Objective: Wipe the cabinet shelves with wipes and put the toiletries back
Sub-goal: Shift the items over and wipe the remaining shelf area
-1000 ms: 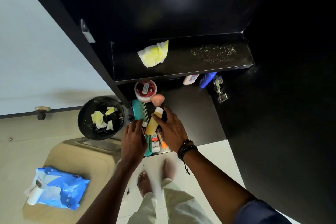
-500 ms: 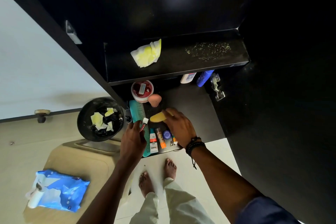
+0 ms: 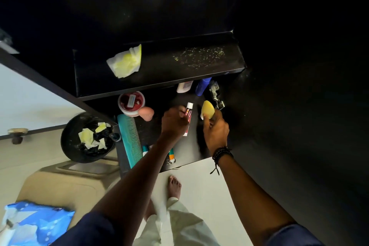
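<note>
My left hand (image 3: pixel 174 121) grips a red and white tube (image 3: pixel 188 114) over the lower black shelf (image 3: pixel 191 146). My right hand (image 3: pixel 216 132) grips a yellow bottle (image 3: pixel 207 110) at that shelf's right side, near a metal hinge (image 3: pixel 215 96). A used yellow-stained wipe (image 3: pixel 125 61) lies on the upper shelf (image 3: pixel 179 74), with yellowish specks (image 3: pixel 199 56) to its right. On the lower shelf lie a red jar (image 3: pixel 131 102), a pink sponge (image 3: pixel 146 113), a teal comb (image 3: pixel 130 141) and small tubes (image 3: pixel 171 155). A white bottle (image 3: pixel 184 87) and a blue bottle (image 3: pixel 202 86) sit at the back.
A black bin (image 3: pixel 87 138) holding used wipes stands left of the cabinet. A blue pack of wipes (image 3: pixel 36 223) lies on a beige stool (image 3: pixel 65 185) at the lower left. My bare feet are on the pale floor (image 3: pixel 209 189). The open cabinet door is on the right.
Both hands lifted off the front of the lower shelf and moved right and deeper; the left now carries the red and white tube, the right the yellow bottle.
</note>
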Demonstrator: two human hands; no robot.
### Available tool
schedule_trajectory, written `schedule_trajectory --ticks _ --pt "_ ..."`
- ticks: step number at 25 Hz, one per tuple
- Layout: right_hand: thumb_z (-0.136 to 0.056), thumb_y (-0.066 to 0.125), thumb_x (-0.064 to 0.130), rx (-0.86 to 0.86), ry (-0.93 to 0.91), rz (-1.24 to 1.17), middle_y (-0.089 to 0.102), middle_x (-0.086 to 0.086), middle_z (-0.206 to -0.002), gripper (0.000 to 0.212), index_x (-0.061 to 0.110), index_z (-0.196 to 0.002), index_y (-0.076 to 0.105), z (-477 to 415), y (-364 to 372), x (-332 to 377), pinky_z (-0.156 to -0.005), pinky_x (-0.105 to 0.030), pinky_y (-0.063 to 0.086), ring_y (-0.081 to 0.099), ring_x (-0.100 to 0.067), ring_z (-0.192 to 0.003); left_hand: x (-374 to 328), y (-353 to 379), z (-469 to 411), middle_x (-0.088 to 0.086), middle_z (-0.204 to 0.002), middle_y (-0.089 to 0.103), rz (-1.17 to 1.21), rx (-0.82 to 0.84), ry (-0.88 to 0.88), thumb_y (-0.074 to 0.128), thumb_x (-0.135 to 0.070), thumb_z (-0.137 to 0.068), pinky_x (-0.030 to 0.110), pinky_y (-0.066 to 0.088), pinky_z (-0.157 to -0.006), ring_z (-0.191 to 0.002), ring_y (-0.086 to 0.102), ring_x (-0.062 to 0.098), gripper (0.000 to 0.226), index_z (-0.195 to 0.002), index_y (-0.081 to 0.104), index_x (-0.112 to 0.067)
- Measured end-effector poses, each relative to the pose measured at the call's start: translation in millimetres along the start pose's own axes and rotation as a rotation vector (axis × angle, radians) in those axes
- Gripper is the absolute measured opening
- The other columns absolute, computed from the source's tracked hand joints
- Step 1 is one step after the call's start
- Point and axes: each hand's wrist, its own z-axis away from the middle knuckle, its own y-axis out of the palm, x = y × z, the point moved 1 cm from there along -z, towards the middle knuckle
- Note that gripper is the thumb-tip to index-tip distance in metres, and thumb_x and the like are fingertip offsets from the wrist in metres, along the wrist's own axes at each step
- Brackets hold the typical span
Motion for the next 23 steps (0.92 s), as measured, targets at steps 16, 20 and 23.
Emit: schedule_trajectory --ticks 16,20,23 --pt "-0.090 0.061 0.037 -0.065 0.160 -0.046 0.075 -0.010 -0.095 0.032 0.014 -0.111 0.067 -7.0 -2.3 3.3 -0.081 -0.043 0.056 0.069 -0.032 -0.089 -2.9 35.7 -10.5 0.009 -0.145 0.045 0.258 0.366 -0.053 0.044 -0.004 -0.091 0.041 0.041 -0.108 -0.132 0.045 0.024 0.060 -0.148 0.030 -0.017" --pt "-0.085 0.070 0.029 -0.107 0.198 -0.153 0.074 -0.010 -0.103 0.037 0.010 -0.117 0.065 7.5 -3.4 3.9 -0.087 -0.041 0.056 0.070 -0.026 -0.096 3.2 7.2 16.7 0.014 -0.138 0.053 0.158 0.266 0.058 0.046 -0.004 -0.090 0.030 0.039 -0.107 -0.126 0.052 0.024 0.055 -0.143 0.040 -0.014" --pt "-0.083 0.074 0.024 -0.152 0.190 -0.199 0.071 -0.011 -0.105 0.041 0.008 -0.119 0.062 17.5 -2.6 6.6 -0.083 -0.044 0.057 0.070 -0.024 -0.091 8.5 -29.4 38.5 0.010 -0.118 0.067 -0.008 -0.102 0.258 0.052 -0.001 -0.083 0.033 0.048 -0.094 -0.109 0.062 0.027 0.046 -0.127 0.060 -0.015"
